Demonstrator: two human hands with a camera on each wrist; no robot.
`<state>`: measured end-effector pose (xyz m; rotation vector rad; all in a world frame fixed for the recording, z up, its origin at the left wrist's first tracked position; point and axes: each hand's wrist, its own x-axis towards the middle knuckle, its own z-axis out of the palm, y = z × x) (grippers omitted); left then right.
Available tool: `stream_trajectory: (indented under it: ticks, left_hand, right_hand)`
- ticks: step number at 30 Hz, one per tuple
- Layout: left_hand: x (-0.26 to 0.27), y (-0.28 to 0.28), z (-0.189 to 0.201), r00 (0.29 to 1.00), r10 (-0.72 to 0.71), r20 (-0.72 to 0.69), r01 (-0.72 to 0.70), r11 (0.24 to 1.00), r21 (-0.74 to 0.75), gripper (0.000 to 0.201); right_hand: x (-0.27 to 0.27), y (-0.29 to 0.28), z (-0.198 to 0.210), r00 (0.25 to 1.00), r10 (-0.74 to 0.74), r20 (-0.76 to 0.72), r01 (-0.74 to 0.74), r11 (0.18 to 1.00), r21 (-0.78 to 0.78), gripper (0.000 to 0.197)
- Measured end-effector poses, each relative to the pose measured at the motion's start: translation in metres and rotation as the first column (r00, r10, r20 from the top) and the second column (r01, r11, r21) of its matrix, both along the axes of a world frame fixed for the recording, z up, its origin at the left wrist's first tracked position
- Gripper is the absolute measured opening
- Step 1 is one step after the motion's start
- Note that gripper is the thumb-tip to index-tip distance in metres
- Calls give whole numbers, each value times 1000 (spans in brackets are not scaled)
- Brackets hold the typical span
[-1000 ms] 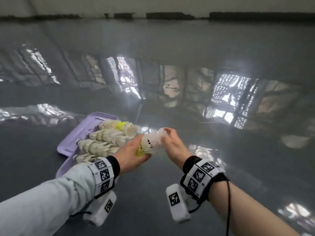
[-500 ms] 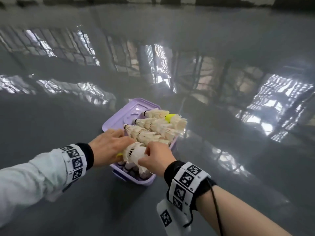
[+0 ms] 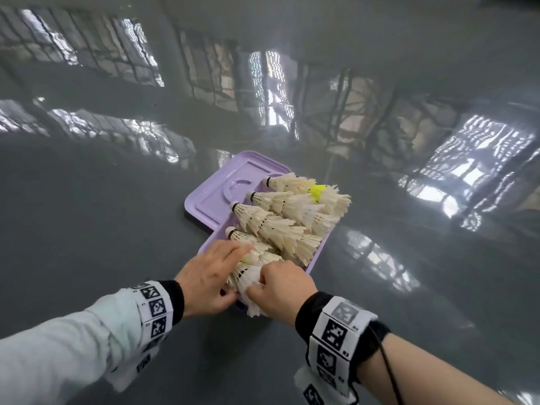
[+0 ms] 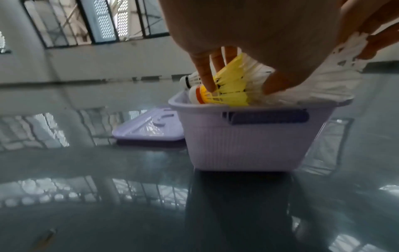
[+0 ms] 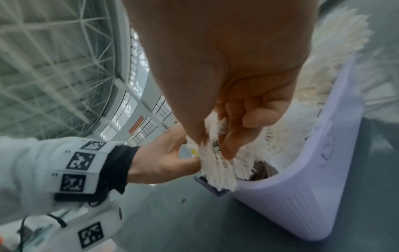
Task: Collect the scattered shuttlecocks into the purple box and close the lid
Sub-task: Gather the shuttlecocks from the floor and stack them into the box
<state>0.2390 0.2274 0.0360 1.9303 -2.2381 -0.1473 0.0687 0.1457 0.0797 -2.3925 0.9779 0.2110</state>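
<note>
Your right hand point(image 3: 280, 290) pinches the white feathers of a shuttlecock stack point(image 3: 247, 277) at the near end of the purple box point(image 3: 317, 258) — your left hand point(image 3: 209, 277) curls round its yellow end. The lid point(image 3: 216, 197) lies off, far-left of the box.

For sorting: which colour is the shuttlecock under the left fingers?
Yellow shuttlecock with an orange band; clearest in the left wrist view.

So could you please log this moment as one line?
left hand: holds stacked feather shuttlecocks | right hand: pinches same stack | purple plastic box: nearly full | purple lid: off
</note>
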Motion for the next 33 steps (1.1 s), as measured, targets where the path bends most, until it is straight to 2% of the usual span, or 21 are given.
stream_trajectory:
  ticks: [2, 4, 7, 10, 12, 15, 18, 21, 23, 24, 26, 27, 28, 30, 33]
  left_hand:
    - [-1, -4, -9, 999, 5, -51, -5, 1000, -11, 81]
    - [-2, -11, -14, 999, -5, -39, 4, 1000, -11, 80]
    - [-6, -22, -18, 1000, 20, -12, -20, 1000, -1, 80]
    - [-8, -18, -23, 1000, -11, 2, 11, 1000, -1, 79]
    - [-5, -12, -26, 1000, -26, 3, 26, 1000, 4, 81]
    - [5, -7, -25, 997, -75, 8, 75, 997, -17, 85]
    - [16, -14, -21, 992, -127, -21, 123, 985, -119, 70]
    - [29, -27, -9, 990, -110, -91, 88, 972, -217, 52]
    - [44, -39, 1, 989, -14, -146, -24, 966, -256, 41]
    - [54, -46, 8, 977, 65, -201, -114, 964, -240, 38]
    - [78, -64, 21, 921, 241, -305, -279, 957, -84, 36]
    - [92, -75, 24, 900, 322, -293, -325, 945, 38, 34]
    - [105, -85, 26, 895, 386, -223, -353, 919, 175, 31]
    - [123, -106, 19, 872, 485, -65, -424, 816, 392, 32]
    - [131, -124, -7, 768, 639, 45, -560, 635, 532, 43]
  right_hand:
    - [2, -8, 4, 995, 73, -63, -80, 989, -123, 32]
    - [6, -17, 9, 979, 153, -136, -178, 963, -201, 23]
    - [13, -28, 17, 921, 258, -291, -334, 908, -254, 30]
    - [24, -28, 28, 850, 342, -401, -419, 900, -121, 37]
    - [31, -33, 36, 790, 421, -445, -446, 893, 54, 39]
    - [35, -53, 39, 783, 448, -432, -334, 888, 316, 39]
    - [37, -84, 44, 866, 352, -357, -126, 842, 525, 40]
    - [44, -117, 60, 983, 143, -117, -55, 829, 556, 40]
    - [47, -141, 67, 990, -86, 109, 21, 869, 494, 40]
    - [48, -154, 68, 950, -220, 223, 95, 880, 465, 37]
    - [47, -177, 66, 826, -422, 374, 255, 871, 421, 27]
    - [47, -187, 62, 788, -475, 392, 318, 859, 401, 22]
    - [47, -194, 58, 772, -506, 384, 364, 848, 385, 19]
    - [48, -203, 47, 779, -521, 349, 408, 844, 349, 15]
    - [47, -210, 35, 787, -509, 349, 432, 858, 278, 15]
